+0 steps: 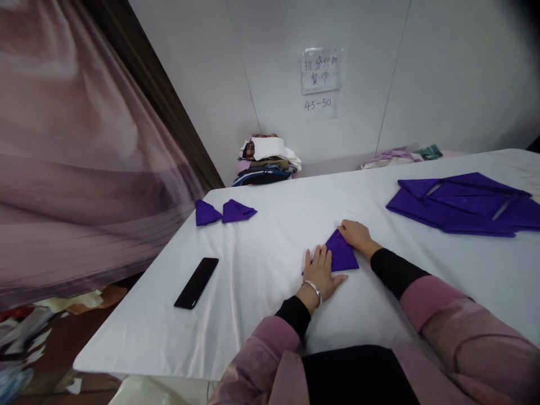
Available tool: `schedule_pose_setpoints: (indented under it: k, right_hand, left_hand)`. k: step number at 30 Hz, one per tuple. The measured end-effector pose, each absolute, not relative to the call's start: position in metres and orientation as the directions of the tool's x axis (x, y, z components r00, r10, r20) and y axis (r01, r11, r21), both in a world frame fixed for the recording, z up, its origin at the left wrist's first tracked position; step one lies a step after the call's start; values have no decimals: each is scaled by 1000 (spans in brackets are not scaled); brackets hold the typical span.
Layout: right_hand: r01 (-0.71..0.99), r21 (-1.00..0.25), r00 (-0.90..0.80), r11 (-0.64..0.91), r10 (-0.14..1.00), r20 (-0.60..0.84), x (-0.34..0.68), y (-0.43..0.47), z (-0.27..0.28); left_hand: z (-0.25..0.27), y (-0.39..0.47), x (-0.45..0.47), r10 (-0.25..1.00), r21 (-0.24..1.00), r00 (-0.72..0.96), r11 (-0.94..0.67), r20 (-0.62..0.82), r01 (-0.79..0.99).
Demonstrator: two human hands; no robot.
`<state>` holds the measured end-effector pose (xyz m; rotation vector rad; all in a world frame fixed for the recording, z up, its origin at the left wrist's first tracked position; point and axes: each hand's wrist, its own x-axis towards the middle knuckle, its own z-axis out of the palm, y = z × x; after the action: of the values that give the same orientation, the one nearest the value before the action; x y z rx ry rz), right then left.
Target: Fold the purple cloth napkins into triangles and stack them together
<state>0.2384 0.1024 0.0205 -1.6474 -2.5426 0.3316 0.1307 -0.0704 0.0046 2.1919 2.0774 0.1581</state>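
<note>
A purple cloth napkin, folded into a triangle, lies on the white-covered table in front of me. My left hand rests flat on its left part, fingers spread and palm down, hiding some of the cloth. At the triangle's upper corner, my right hand is closed, pinching the napkin's tip between thumb and fingers. Two small folded purple napkins, one on the left and one beside it, sit near the table's far left corner.
Several unfolded purple napkins lie overlapping at the right. A black phone is on the left of the white tablecloth. Stacked clothes stand beyond the far edge, below a paper sign. A pink curtain hangs at left.
</note>
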Motion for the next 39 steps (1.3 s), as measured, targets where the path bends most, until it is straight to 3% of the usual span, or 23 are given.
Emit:
schedule_pose_setpoints:
  k: [12,18,22,31,36,39]
  right_hand:
    - [894,-279,-391,351,914,-104,237,119,19]
    - [844,-346,-474,409,872,-125,235,131,23]
    - [788,-437,-516,433,853,-85,239,131,24]
    - [499,-792,-554,353,833,22,264,116,31]
    - [291,-897,-590,333,800,106,265,111,44]
    - [129,-920,-619,370,755,216,266,106,60]
  left_hand:
    - [8,-71,130,999,214,36,-32,-17,976]
    - [11,-57,127,990,348,-85,40,115,937]
    - [16,-41,124,977,446,-176,104,123,889]
    - [17,-25,115,963,537,-267,208,34,818]
    - [23,-21,105,972,589,-230,212,-45,780]
    - [38,-21,90,967,592,-252,188,26,783]
